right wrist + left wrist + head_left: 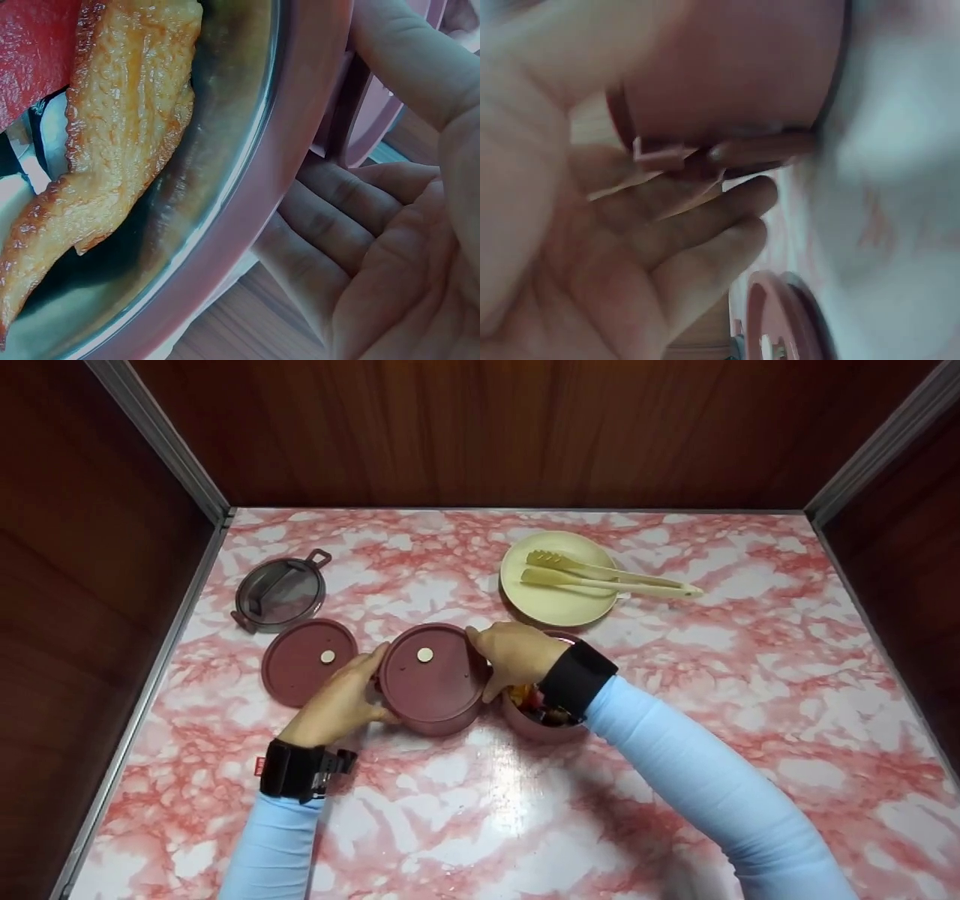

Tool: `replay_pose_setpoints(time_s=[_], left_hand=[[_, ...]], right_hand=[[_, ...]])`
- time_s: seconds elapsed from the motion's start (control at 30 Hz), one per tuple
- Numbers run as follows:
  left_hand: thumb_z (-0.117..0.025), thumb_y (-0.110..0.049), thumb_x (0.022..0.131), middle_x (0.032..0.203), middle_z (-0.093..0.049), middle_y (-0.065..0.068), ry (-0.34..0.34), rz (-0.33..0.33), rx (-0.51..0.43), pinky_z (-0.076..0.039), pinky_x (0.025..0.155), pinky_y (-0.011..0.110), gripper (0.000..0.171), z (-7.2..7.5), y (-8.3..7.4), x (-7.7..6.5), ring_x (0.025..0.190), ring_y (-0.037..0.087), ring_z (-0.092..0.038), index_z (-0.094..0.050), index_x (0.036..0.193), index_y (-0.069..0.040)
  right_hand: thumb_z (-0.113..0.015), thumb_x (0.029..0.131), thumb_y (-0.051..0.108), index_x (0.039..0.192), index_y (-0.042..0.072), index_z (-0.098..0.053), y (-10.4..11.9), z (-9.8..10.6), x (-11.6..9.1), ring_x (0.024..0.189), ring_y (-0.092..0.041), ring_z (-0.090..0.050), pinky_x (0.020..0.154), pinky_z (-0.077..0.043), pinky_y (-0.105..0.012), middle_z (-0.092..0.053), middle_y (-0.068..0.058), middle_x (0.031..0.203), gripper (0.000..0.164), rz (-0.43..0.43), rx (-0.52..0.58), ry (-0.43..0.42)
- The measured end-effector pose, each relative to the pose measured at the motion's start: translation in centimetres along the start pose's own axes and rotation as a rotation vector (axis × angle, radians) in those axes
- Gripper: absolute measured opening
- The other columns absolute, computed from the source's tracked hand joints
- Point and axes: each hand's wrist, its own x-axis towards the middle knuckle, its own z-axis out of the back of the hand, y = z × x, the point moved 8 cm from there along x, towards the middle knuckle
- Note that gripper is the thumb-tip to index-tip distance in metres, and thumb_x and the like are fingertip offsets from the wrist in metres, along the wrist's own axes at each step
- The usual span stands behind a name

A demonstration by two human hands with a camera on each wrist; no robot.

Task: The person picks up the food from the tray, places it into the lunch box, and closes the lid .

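Note:
A dark red lidded pot (435, 682) with a pale knob stands between my two hands. My left hand (334, 697) holds its left side, thumb in front; in the left wrist view its fingers lie by the pot's handle (727, 152). My right hand (517, 652) holds the right side, with thumb and fingers spread around the wall. Beneath the right wrist is an uncovered red pot (544, 729), partly hidden by the arm. Inside it, the right wrist view shows a browned chicken wing (124, 112) and a red piece (34, 52).
A round red lid (300, 667) lies left of the lidded pot. Behind it sits a small dark pot with a glass lid (289, 592). At the back, a pale yellow frying pan (551, 607) bears a slotted utensil (559, 559) and a spatula (544, 577). Wooden walls (480, 435) enclose the marbled table (450, 825).

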Motion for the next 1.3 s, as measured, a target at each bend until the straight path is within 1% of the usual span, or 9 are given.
replay_pose_setpoints(time_s=[0.13,0.3,0.5,0.77,0.9,0.97,1.03,1.17,1.3], left_hand=[[-0.087,-0.005,0.072,0.142,-0.052,0.020,-0.033,-0.027,0.018,-0.043,0.102,0.046,0.096,0.3,0.1,0.1,0.127,0.032,-0.051,-0.036,0.152,-0.004],[-0.081,0.005,0.071,0.125,-0.065,0.017,-0.070,-0.067,0.050,-0.048,0.095,0.045,0.080,0.5,0.1,0.4,0.113,0.031,-0.061,-0.050,0.144,-0.003],[-0.081,0.005,0.071,0.111,-0.071,0.016,-0.116,-0.067,0.095,-0.052,0.088,0.046,0.071,0.8,0.4,0.4,0.100,0.031,-0.067,-0.058,0.138,-0.005],[-0.085,-0.003,0.074,0.114,-0.070,0.014,-0.124,-0.052,0.093,-0.051,0.091,0.045,0.061,0.9,0.5,0.3,0.103,0.031,-0.066,-0.063,0.131,-0.005],[-0.086,-0.008,0.074,0.121,-0.067,0.016,-0.081,-0.017,0.065,-0.048,0.094,0.047,0.070,0.8,0.7,0.2,0.108,0.032,-0.064,-0.056,0.137,-0.003],[-0.088,-0.015,0.073,0.125,-0.065,0.016,-0.037,0.013,0.031,-0.047,0.096,0.047,0.081,0.6,0.9,0.0,0.110,0.031,-0.062,-0.050,0.143,-0.003],[-0.091,-0.027,0.071,0.127,-0.063,0.015,0.001,0.042,0.000,-0.047,0.095,0.047,0.093,0.4,1.1,-0.2,0.111,0.030,-0.061,-0.043,0.147,-0.003],[-0.089,-0.049,0.067,0.128,-0.062,0.011,0.007,0.046,-0.052,-0.048,0.094,0.045,0.108,0.1,1.3,-0.4,0.110,0.025,-0.062,-0.036,0.152,-0.007],[-0.084,-0.058,0.068,0.130,-0.062,0.007,0.011,0.030,-0.100,-0.048,0.094,0.044,0.114,-0.1,1.1,-0.5,0.112,0.022,-0.061,-0.028,0.157,-0.014]], right_hand=[[-0.092,0.069,0.035,0.143,-0.005,-0.045,0.0,-0.1,0.0,0.106,-0.030,-0.061,0.094,-0.047,-0.041,-0.068,-0.015,0.113,0.097,-0.007,0.007,0.002],[-0.092,0.069,0.035,0.143,-0.006,-0.044,0.0,-0.2,0.0,0.108,-0.030,-0.061,0.096,-0.047,-0.041,-0.068,-0.016,0.114,0.097,-0.001,0.005,-0.004],[-0.092,0.070,0.033,0.145,-0.006,-0.041,0.0,-0.2,-0.1,0.110,-0.031,-0.060,0.096,-0.047,-0.041,-0.066,-0.017,0.119,0.099,-0.008,0.027,0.002],[-0.092,0.068,0.035,0.142,-0.006,-0.046,0.2,0.1,-0.1,0.103,-0.031,-0.062,0.092,-0.048,-0.042,-0.069,-0.015,0.109,0.097,-0.004,-0.011,-0.028],[-0.093,0.067,0.035,0.137,-0.003,-0.050,0.2,0.2,0.0,0.104,-0.030,-0.061,0.090,-0.049,-0.044,-0.068,-0.015,0.109,0.091,-0.018,-0.024,-0.027],[-0.093,0.067,0.034,0.134,-0.003,-0.052,0.3,0.3,0.1,0.104,-0.030,-0.061,0.090,-0.050,-0.043,-0.067,-0.014,0.108,0.087,-0.016,-0.028,-0.024],[-0.093,0.067,0.033,0.134,-0.002,-0.053,0.4,0.4,0.4,0.104,-0.030,-0.061,0.090,-0.050,-0.042,-0.068,-0.014,0.109,0.085,-0.009,-0.021,-0.019],[-0.090,0.073,0.024,0.144,-0.005,-0.044,0.3,0.3,1.1,0.107,-0.028,-0.061,0.095,-0.047,-0.037,-0.067,-0.015,0.115,0.090,0.017,0.027,0.015],[-0.082,0.082,0.015,0.152,-0.003,-0.033,-0.4,0.3,1.4,0.114,-0.026,-0.059,0.100,-0.044,-0.034,-0.062,-0.016,0.126,0.086,0.028,0.057,0.074]])
